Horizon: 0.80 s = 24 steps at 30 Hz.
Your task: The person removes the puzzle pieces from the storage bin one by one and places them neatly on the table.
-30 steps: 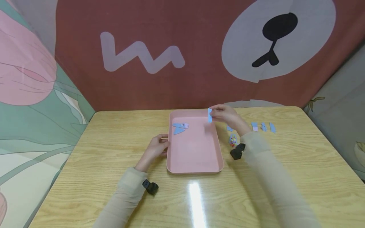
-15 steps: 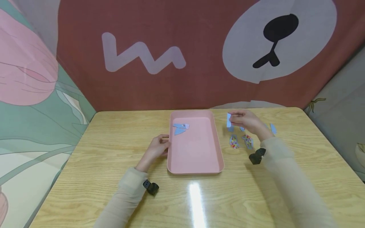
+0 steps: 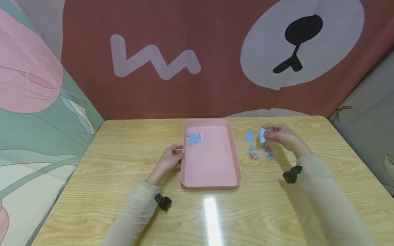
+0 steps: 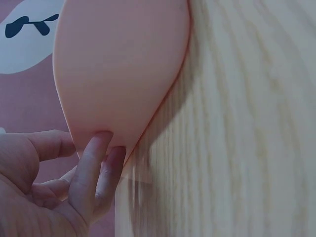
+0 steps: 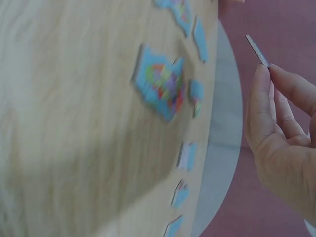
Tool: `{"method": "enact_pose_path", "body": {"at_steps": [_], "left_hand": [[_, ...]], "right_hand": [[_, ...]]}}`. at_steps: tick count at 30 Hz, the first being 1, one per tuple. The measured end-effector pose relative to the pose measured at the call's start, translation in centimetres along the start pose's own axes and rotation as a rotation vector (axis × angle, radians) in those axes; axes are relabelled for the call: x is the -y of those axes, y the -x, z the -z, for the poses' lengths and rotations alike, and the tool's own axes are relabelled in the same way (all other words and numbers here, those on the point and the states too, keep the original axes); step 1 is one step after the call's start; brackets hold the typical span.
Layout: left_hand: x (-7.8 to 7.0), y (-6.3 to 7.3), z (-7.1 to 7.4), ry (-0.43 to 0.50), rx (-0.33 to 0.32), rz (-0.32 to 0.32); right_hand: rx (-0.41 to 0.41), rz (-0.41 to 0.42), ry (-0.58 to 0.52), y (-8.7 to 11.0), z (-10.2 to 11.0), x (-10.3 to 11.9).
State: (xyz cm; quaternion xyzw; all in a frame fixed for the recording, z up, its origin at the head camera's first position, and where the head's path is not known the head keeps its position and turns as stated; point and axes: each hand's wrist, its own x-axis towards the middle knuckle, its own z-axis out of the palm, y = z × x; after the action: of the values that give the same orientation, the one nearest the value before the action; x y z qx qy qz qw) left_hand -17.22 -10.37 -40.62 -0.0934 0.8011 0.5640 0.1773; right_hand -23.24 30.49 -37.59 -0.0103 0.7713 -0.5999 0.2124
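My right hand (image 3: 282,137) pinches a small flat blue puzzle piece (image 3: 262,135) between thumb and fingers, above the table right of the pink tray (image 3: 212,160). In the right wrist view the piece (image 5: 256,50) appears nearly edge-on at the fingertips. My left hand (image 3: 169,158) rests at the tray's left side. The left wrist view shows its fingers (image 4: 86,173) extended, tips against the outer wall. Inside the tray, near its upper left, lie a few blue pieces (image 3: 194,141).
Right of the tray lie a plain blue piece (image 3: 249,136) and two pieces with many-coloured spots, one nearer the tray (image 3: 253,152) and one farther right (image 3: 267,152). The right wrist view shows a row of further pieces (image 5: 186,156). A printed cloth (image 3: 172,95) hangs behind the table.
My right hand has moved right with the puzzle piece, from over the tray's upper right corner to over the table, uncovering pieces there. My left hand has stayed at the tray.
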Motion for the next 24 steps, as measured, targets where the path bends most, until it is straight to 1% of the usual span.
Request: {"method": "enact_pose_path", "body": {"at_steps": [3,10,18,22,24], "left_hand": [[0.0,0.0,0.0,0.0,0.0,-0.001],[0.0,0.1,-0.1,-0.004,0.001,0.0],[0.1,0.1,0.0,0.0,0.002,-0.008],[0.0,0.2,0.0,-0.005,-0.002,-0.008],[0.0,0.2,0.0,-0.011,-0.003,-0.008]], "right_hand": [[-0.006,-0.013,0.015,0.4,0.6,-0.7],[-0.005,-0.026,0.112,1.3,2.0,-2.2],[-0.012,-0.025,0.148,2.1,3.3,-3.7],[0.0,-0.023,0.16,2.5,3.7,-4.2],[0.009,-0.036,0.162,2.6,3.9,-4.3]]}}
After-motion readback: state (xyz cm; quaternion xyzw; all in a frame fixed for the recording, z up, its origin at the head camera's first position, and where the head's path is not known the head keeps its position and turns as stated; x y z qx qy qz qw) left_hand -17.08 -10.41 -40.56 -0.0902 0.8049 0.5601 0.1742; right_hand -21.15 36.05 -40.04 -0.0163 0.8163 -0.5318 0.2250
